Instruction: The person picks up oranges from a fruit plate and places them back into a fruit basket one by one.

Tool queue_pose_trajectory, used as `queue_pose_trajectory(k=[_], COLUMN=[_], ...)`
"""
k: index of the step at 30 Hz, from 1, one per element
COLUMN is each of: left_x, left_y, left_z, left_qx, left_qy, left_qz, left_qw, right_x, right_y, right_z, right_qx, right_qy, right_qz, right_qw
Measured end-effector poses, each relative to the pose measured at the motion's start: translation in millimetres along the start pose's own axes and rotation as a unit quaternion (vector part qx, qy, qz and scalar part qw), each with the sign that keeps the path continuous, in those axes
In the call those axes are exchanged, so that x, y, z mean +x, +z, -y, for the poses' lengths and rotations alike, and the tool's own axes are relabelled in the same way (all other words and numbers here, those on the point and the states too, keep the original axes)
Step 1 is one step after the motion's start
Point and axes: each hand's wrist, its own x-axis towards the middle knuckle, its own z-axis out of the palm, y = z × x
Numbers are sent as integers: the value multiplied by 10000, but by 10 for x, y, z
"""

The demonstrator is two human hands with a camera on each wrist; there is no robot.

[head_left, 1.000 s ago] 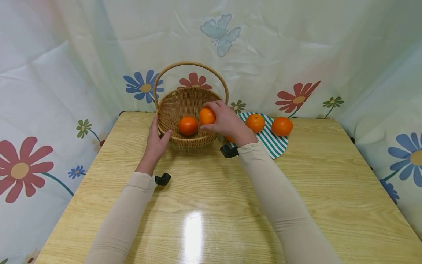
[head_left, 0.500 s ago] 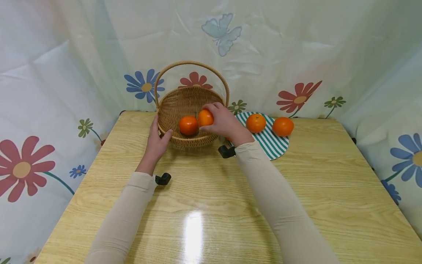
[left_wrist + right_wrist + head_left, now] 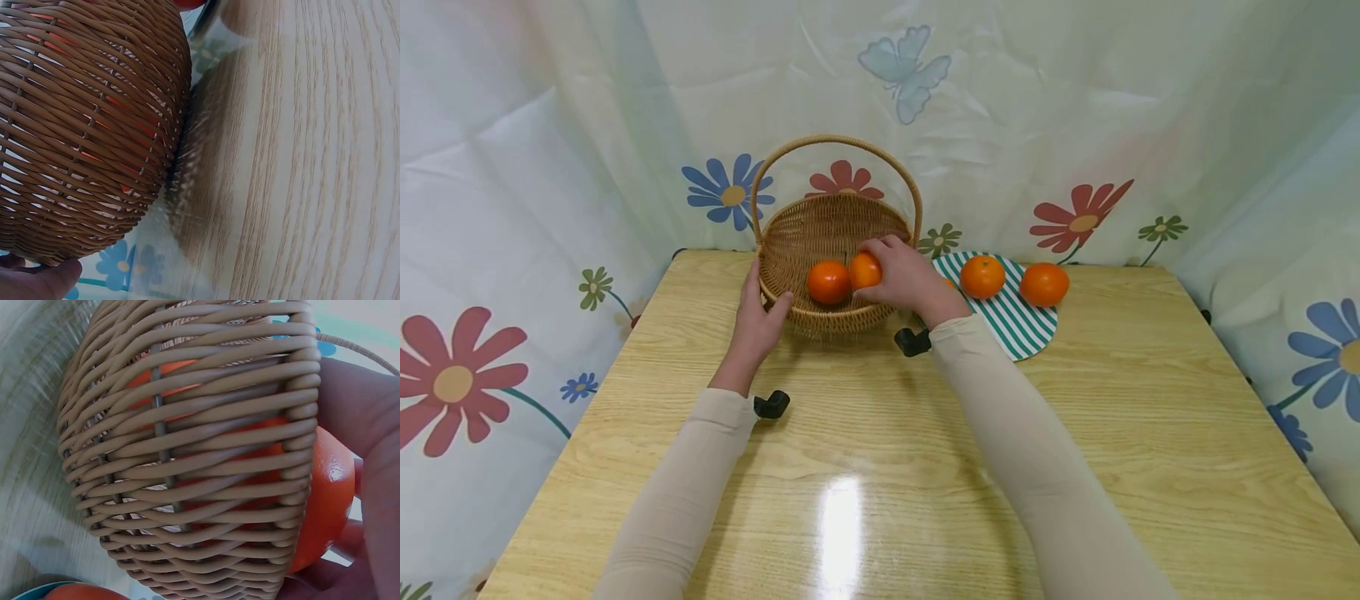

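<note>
A wicker basket (image 3: 820, 221) with a tall arched handle stands at the back of the table. My left hand (image 3: 756, 327) grips its left side, the thumb toward the front; in the left wrist view only that thumb (image 3: 59, 278) and a bit of finger show. Inside the basket lies a glossy orange-red fruit (image 3: 829, 282). Over the basket's right part, my right hand (image 3: 901, 271) holds a round orange fruit (image 3: 866, 271) right beside it. The right wrist view shows this held fruit (image 3: 325, 494) partly behind the woven wall, with the fingers around it.
To the right of the basket lies a green-and-white striped mat (image 3: 1011, 321). On it are an orange fruit (image 3: 982, 277), another at its right edge (image 3: 1044, 285), and one mostly hidden behind my right wrist. A flowered curtain (image 3: 1000, 125) hangs behind the wooden table (image 3: 1135, 400).
My right hand has moved slightly left and lower into the basket with its fruit, closer to the one lying there. The left hand has stayed at the basket's side.
</note>
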Motion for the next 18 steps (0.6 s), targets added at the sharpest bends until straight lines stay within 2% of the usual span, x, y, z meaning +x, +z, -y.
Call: queue_pose_trajectory(k=[11,18], left_x=[-17,-20], left_y=[-3,-9], left_z=[-18,-17], left_qx=[-12,-163], left_qy=[-21,-156], left_qz=[3,89], left_qw=[10000,9997], right_x=[88,141], right_y=[-11,-6], right_z=[34,56], right_qx=[-433,-519], right_qy=[-4,107], right_qz=[419,760], right_qw=[9982,9957])
